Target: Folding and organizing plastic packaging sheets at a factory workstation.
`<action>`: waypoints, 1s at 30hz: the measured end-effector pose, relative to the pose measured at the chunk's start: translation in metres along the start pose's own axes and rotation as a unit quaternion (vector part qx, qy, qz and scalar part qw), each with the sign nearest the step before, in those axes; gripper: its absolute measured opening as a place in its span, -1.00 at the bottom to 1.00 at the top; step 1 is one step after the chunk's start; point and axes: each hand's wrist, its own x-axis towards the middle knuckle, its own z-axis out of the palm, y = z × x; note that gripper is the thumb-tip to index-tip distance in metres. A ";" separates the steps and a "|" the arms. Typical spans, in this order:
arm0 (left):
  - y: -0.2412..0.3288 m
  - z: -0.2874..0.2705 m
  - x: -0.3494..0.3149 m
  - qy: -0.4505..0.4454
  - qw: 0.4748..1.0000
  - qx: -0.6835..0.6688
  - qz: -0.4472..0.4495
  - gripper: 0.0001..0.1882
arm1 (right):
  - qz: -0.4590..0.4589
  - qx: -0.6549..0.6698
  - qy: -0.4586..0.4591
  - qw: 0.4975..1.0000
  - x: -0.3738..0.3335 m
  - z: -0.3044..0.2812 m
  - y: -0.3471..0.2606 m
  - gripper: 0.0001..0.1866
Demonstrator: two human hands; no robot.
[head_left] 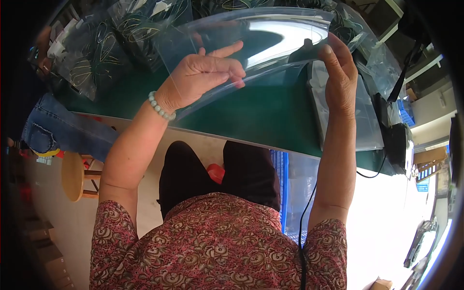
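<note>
A clear plastic bag [285, 36] is stretched between my two hands above the green tabletop [251, 113], bright with reflected light. My right hand [340, 77] pinches its right end between thumb and fingers. At the left part of the bag, my left hand [205, 75] has thumb and fingers closed on the film, one finger pointing out to the right. A beaded bracelet [161, 106] circles my left wrist. The film's edge runs across that hand; whether some fingers are inside the bag I cannot tell.
A stack of clear bags [355, 128] lies by my right forearm. Bagged cables [140, 29] pile up along the table's back. At left are a person's jeans [72, 125] and a round wooden stool [72, 176]. A blue crate [285, 183] stands below the table edge.
</note>
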 end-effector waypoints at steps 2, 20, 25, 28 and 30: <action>0.005 0.009 0.003 -0.029 0.998 0.038 0.034 -0.81 | 0.002 -0.005 -0.086 0.996 0.006 -0.030 -0.003 -0.59; -0.077 -0.021 0.005 0.014 0.986 0.131 0.105 -0.91 | 0.308 -0.160 -0.198 0.917 -0.093 -0.013 0.022 -0.73; -0.024 -0.021 -0.081 0.192 0.980 0.012 -0.057 -0.84 | 0.285 -0.199 -0.198 0.917 -0.099 -0.020 0.024 -0.74; 0.001 0.042 -0.121 0.402 0.879 0.209 0.147 -0.94 | 0.277 -0.205 -0.194 0.918 -0.099 -0.016 0.021 -0.77; 0.034 0.080 -0.128 0.251 0.890 0.325 0.198 -0.90 | 0.274 -0.182 -0.208 0.921 -0.101 -0.020 0.022 -0.78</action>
